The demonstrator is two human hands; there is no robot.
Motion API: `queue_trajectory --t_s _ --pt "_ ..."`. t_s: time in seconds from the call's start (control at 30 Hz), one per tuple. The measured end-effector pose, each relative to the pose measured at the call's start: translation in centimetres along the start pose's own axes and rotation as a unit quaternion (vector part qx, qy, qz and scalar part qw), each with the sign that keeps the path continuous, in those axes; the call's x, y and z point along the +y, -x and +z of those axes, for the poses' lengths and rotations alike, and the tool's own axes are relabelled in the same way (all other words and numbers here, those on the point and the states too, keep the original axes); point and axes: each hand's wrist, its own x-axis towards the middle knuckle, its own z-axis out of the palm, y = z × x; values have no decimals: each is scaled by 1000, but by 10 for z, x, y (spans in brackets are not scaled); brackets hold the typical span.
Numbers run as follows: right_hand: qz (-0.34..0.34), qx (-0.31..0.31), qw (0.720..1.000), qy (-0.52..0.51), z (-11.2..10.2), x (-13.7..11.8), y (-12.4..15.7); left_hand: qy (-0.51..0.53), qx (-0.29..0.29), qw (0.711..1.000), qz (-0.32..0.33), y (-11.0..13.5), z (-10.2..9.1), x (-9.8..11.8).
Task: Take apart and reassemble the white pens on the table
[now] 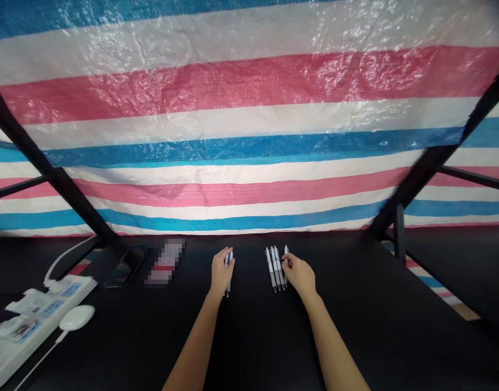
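Observation:
My left hand point(222, 274) is closed around white and grey click pens point(229, 288) that lie on the black tabletop point(255, 336). Two tips seem to stick out below the fingers, but the hand covers most of them. To the right, three more white and grey pens point(275, 271) lie side by side, clickers pointing away from me. Just beside this row, my right hand point(300, 274) pinches another pen point(286, 250) of the same look between thumb and fingers. Its lower part is partly hidden by the hand.
A white power strip point(43, 320) with plugs and cables stands at the left, a round white charger point(77, 317) beside it. A dark phone point(125, 267) and a pixelated flat item point(166, 263) lie nearby. Striped sheeting point(233, 146) hangs behind, between black frame bars point(420, 182).

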Motion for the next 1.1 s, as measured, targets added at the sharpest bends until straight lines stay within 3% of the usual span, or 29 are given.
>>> queue_trajectory --t_s 0.33,0.57,0.8,0.97,1.1 --pt "27 -27 998 57 -13 -2 1 -51 14 998 37 0 1 -2" --pt "18 16 996 80 -15 -1 1 -91 97 991 17 -2 -14 15" --pt "13 -7 996 83 -9 -2 1 -126 99 987 32 2 -17 29" --pt "-6 76 996 -38 -6 4 -2 -96 105 989 37 0 -16 23" --pt "-121 141 975 -124 -4 1 -3 -83 119 989 36 -1 -15 21"
